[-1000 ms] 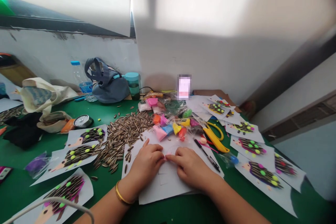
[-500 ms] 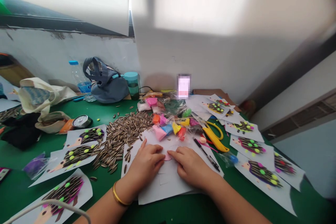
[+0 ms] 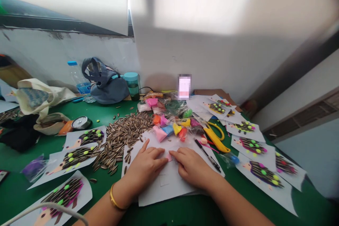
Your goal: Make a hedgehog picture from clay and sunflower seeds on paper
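White paper sheets [image 3: 150, 197] lie in front of me, with a small flat pink piece of clay [image 3: 169, 156] near their middle. My left hand [image 3: 148, 162] rests on the paper, fingers spread, its index fingertip at the left edge of the pink piece. From the other side, my right hand [image 3: 189, 166] touches the piece with an extended index finger; its other fingers are curled, and I see nothing in them. Faint pencil lines show below the piece. A black pen [image 3: 208, 155] lies right of my right hand.
Striped sunflower seeds [image 3: 119, 137] are heaped left of the paper. Bagged coloured clay [image 3: 172, 127] and yellow scissors [image 3: 215, 139] lie beyond my hands. Seed hedgehog pictures [image 3: 79, 157] flank both sides. A blue bag [image 3: 108, 86] and a green-lidded cup [image 3: 132, 84] stand by the wall.
My left index finger has straightened towards the pink piece, and less of the piece is covered. My right hand has hardly moved. The view has shifted slightly.
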Demonstrator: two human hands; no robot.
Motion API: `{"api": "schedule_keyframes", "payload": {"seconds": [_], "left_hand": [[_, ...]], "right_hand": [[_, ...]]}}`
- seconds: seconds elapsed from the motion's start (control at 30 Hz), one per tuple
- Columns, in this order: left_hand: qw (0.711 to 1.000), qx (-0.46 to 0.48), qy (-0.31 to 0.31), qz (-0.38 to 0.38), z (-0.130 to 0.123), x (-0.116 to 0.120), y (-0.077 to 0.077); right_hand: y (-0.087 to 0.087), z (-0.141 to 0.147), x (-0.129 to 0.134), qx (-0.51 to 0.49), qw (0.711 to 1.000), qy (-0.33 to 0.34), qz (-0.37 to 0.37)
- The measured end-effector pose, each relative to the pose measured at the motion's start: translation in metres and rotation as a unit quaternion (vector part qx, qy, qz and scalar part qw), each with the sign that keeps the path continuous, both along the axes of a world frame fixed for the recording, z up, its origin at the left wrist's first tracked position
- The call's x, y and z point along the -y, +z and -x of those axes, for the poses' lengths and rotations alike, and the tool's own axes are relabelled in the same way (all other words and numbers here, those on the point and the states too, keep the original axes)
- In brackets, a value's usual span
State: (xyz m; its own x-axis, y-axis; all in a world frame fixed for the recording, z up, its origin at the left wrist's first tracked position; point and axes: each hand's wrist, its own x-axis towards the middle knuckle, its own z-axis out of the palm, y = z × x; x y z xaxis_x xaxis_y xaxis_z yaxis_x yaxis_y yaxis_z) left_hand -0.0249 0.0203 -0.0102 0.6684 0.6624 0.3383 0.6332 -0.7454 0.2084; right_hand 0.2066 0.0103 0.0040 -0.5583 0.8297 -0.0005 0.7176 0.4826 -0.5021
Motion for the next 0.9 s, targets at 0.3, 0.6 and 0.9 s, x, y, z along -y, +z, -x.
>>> {"api": "schedule_keyframes", "payload": {"seconds": [0.3,0.6,0.9], "left_hand": [[0.998,-0.026,-0.033,-0.054,0.004,-0.003,-0.004],[1.000,-0.001,-0.014,-0.001,0.006,0.000,0.004],[0.987,0.059,0.089,0.117,-0.004,-0.002,0.003]], "right_hand": [[0.001,-0.001,0.000,-0.001,1.000,0.003,0.000],[0.002,-0.002,0.000,0.001,1.000,0.011,-0.006],[0.000,-0.001,0.001,-0.004,0.999,0.027,-0.024]]}}
